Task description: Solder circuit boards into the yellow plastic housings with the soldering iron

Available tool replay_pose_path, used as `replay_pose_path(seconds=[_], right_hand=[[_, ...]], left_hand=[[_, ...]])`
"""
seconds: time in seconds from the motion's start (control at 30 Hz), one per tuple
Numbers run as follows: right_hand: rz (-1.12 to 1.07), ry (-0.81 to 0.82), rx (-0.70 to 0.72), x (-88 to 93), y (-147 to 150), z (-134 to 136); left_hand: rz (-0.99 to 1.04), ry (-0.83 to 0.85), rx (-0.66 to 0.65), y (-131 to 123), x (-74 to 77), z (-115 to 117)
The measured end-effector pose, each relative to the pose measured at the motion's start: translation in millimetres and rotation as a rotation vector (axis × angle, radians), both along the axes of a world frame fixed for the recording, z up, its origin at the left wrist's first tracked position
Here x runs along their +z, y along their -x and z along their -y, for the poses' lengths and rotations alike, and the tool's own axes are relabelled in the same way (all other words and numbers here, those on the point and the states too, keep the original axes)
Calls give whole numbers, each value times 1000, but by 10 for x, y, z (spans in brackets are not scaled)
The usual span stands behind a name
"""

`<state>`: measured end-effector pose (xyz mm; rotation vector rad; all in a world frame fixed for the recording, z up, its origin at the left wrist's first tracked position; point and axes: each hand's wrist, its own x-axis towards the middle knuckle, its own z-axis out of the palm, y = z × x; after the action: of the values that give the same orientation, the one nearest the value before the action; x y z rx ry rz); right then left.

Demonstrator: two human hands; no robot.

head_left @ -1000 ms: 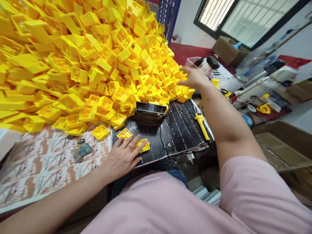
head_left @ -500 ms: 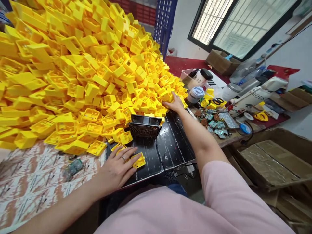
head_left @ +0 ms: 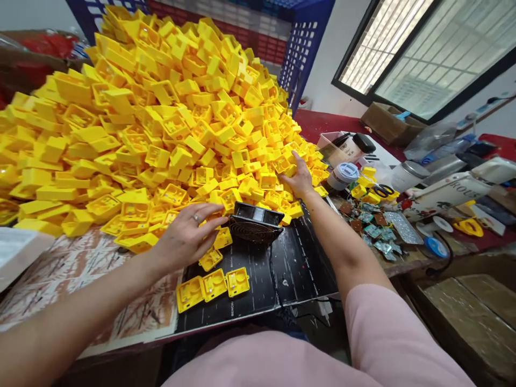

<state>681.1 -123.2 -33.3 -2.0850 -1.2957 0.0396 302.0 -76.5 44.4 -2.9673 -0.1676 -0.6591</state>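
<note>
My left hand [head_left: 183,234] hovers over the near edge of the heap of yellow plastic cases [head_left: 169,123], fingers stretched out and apart, nothing seen in them. Below it, three open yellow cases [head_left: 214,285] lie in a row on the black board [head_left: 258,290]. Another yellow case [head_left: 210,259] rests just behind that row. My right hand [head_left: 299,177] reaches into the right side of the heap, thumb and a finger apart around yellow cases; its other fingertips are partly hidden. Between the hands stands a black fan [head_left: 256,223] with a cable.
Right of the heap are a lidded jar [head_left: 343,174], black scissors [head_left: 382,191], several small circuit boards [head_left: 379,236] and a solder spool [head_left: 435,247]. A blue crate [head_left: 302,54] stands behind. A cardboard box [head_left: 471,306] sits low at right, a white box [head_left: 20,250] at left.
My left hand has lifted off the row of cases and moved up toward the heap, uncovering them. My right hand stays at the heap's right side. The view has shifted.
</note>
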Motion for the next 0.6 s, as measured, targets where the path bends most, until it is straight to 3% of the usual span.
replay_pose_path(seconds=[0.17, 0.27, 0.37, 0.47, 0.6], right_hand=[[25, -12, 61, 173, 76, -99], [41, -13, 99, 269, 143, -178], [63, -18, 151, 357, 214, -303], [79, -33, 167, 446, 319, -467], [121, -53, 158, 577, 519, -706]], left_hand=[[-43, 81, -13, -691, 243, -359], [-354, 117, -68, -1170, 350, -420], [-551, 110, 51, -1464, 433, -419], [-616, 69, 158, -1486, 491, -447], [-578, 9, 205, -1198, 548, -551]])
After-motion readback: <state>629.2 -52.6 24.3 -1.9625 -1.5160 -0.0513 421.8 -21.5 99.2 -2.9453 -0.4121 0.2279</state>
